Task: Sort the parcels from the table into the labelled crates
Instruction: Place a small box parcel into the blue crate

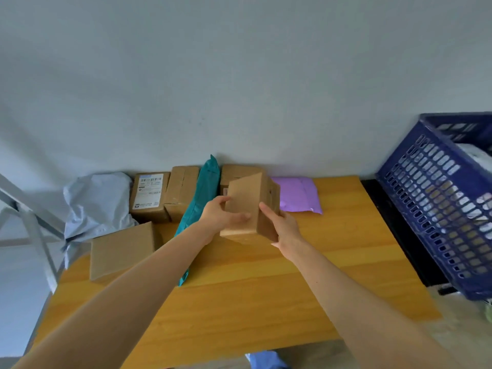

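Now both hands, left hand (216, 214) and right hand (282, 225), grip cardboard box (249, 206) between them.

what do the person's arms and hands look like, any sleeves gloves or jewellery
The left hand and right hand are bare, no gloves. Both forearms are uncovered as far as the frame reaches, with no sleeve edge in view. No watch, bracelet or ring shows on the visible wrists and fingers.
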`<act>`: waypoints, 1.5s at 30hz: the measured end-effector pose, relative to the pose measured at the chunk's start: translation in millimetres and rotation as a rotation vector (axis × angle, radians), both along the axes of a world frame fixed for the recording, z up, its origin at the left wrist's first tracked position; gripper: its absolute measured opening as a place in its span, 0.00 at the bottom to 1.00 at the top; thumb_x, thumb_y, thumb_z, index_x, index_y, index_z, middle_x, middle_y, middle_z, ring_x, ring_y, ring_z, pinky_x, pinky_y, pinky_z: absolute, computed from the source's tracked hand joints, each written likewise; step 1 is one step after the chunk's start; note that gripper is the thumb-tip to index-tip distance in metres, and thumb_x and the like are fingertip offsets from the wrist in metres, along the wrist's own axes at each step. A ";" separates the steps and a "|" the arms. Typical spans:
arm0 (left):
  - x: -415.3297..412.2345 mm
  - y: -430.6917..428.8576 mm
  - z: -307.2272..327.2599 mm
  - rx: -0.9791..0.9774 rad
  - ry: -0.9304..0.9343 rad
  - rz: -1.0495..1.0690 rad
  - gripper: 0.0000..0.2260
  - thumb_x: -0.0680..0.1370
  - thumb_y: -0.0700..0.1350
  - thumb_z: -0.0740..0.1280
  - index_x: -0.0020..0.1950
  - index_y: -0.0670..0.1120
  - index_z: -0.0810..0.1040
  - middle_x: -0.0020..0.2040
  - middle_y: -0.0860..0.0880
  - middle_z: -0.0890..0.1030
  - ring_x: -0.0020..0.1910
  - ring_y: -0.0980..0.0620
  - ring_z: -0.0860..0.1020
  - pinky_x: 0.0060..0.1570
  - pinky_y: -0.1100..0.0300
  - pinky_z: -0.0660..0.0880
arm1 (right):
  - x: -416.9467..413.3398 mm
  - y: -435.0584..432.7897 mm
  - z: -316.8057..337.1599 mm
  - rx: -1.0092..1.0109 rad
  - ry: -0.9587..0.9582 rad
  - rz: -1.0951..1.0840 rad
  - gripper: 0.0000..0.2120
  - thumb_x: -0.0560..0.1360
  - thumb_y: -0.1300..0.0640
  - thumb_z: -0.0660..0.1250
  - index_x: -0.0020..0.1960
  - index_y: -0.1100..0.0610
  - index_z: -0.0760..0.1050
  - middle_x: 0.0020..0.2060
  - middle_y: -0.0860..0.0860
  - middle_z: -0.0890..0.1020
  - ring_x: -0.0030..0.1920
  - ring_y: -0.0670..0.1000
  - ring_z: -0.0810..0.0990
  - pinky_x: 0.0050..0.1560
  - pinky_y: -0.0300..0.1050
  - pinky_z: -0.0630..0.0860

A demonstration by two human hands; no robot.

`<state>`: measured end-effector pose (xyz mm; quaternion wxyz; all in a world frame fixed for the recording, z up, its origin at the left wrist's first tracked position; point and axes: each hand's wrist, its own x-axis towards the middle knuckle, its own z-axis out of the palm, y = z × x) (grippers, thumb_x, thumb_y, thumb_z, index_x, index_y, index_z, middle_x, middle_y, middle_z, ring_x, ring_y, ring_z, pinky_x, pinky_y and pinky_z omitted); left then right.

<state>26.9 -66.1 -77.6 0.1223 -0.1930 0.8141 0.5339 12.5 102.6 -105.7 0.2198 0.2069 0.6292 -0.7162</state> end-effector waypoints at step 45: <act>30.9 -5.4 67.9 0.151 0.196 -0.218 0.32 0.71 0.46 0.75 0.70 0.52 0.63 0.58 0.52 0.80 0.49 0.51 0.83 0.47 0.51 0.81 | 52.0 27.3 74.9 0.203 0.360 0.128 0.45 0.57 0.42 0.81 0.69 0.51 0.66 0.61 0.46 0.78 0.59 0.48 0.78 0.62 0.49 0.74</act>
